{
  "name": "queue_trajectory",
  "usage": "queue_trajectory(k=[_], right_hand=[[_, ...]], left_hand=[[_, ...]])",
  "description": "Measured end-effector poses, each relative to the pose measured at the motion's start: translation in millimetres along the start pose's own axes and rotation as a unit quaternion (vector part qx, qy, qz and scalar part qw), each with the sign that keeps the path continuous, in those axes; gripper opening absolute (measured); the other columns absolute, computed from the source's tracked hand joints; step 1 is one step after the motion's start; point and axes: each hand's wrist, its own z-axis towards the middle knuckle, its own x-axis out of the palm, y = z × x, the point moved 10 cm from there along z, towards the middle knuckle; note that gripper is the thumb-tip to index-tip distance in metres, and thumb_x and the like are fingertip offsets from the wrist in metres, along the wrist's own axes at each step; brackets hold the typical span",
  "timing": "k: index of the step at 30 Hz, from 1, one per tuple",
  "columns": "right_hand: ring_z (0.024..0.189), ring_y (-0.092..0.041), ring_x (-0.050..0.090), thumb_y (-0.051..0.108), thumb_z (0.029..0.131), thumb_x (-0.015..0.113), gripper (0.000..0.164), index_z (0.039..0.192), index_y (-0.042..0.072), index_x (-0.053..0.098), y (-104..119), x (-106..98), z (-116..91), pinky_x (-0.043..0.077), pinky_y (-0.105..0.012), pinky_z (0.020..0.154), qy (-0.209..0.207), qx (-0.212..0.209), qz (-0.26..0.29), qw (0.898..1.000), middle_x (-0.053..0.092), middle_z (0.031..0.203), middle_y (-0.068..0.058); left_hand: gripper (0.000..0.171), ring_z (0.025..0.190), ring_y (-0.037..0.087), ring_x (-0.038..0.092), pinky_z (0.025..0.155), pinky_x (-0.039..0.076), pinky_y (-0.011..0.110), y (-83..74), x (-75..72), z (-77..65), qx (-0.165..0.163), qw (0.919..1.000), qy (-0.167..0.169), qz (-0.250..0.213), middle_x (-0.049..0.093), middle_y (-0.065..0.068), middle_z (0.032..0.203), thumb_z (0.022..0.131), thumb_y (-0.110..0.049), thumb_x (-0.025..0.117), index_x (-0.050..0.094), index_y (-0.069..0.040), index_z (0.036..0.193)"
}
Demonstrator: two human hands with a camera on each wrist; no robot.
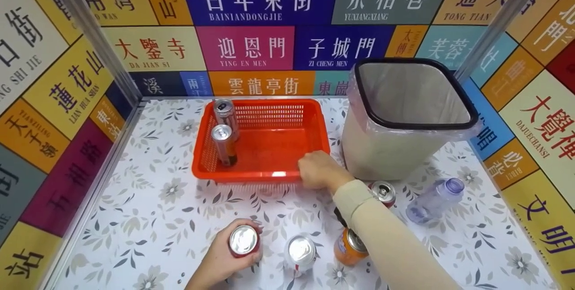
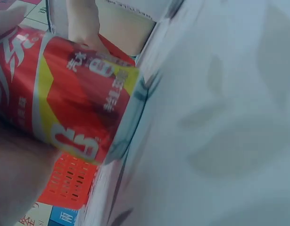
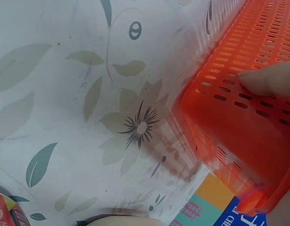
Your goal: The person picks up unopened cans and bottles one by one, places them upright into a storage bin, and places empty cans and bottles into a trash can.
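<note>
My left hand [image 1: 221, 254] grips an upright red soda can [image 1: 244, 240] at the front of the table. In the left wrist view the can [image 2: 83, 94] shows yellow stripes and white lettering, its rim close to the tabletop. My right hand [image 1: 318, 171] holds the orange-red plastic basket [image 1: 269, 144] by its near right corner, fingers curled over the rim. In the right wrist view the thumb [image 3: 267, 80] presses on the slotted outer wall. Two slim cans, a silver one [image 1: 226, 112] and an orange-and-silver one [image 1: 223, 144], stand inside at the basket's left.
A silver-topped can [image 1: 301, 252] and an orange can [image 1: 348, 247] stand right of my left hand. Another can [image 1: 382, 193] is partly behind the right sleeve [image 1: 391, 236]. A purple translucent bottle [image 1: 433, 202] lies tilted at right. The lined bin [image 1: 391, 151] stands beside the basket.
</note>
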Motion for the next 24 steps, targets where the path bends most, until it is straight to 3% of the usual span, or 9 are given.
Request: queue_trajectory(k=[7,14,24], right_hand=[[0.078,-0.029,0.059,0.014,0.084,0.074,0.007,0.086,0.009,0.07,1.9,0.1,-0.9,0.054,-0.043,0.081,0.001,-0.007,-0.003,1.0,0.065,0.082,-0.007],[0.079,-0.029,0.059,0.013,0.084,0.073,0.006,0.087,0.009,0.069,-1.0,-2.1,-2.7,0.054,-0.043,0.082,-0.001,0.003,0.005,1.0,0.065,0.083,-0.006],[0.08,-0.028,0.059,0.016,0.084,0.075,0.007,0.086,0.011,0.069,0.4,-2.2,-3.0,0.053,-0.042,0.083,0.005,0.013,0.005,1.0,0.064,0.083,-0.005]], left_hand=[[0.048,0.107,0.022,0.069,0.101,0.052,0.035,-1.1,-0.8,-1.7,0.016,0.9989,-0.042,0.007,0.076,-0.003,0.11,0.077,-0.007,0.092,0.07,-0.017,0.118],[0.048,0.11,0.024,0.069,0.104,0.051,0.04,-1.4,-1.0,0.0,0.013,0.9988,-0.047,0.0,0.077,-0.002,0.11,0.076,-0.008,0.092,0.07,-0.016,0.118],[0.047,0.11,0.023,0.069,0.104,0.05,0.037,-0.5,-1.5,-2.4,0.019,0.9983,-0.051,-0.02,0.077,0.001,0.111,0.078,-0.005,0.091,0.071,-0.015,0.119]])
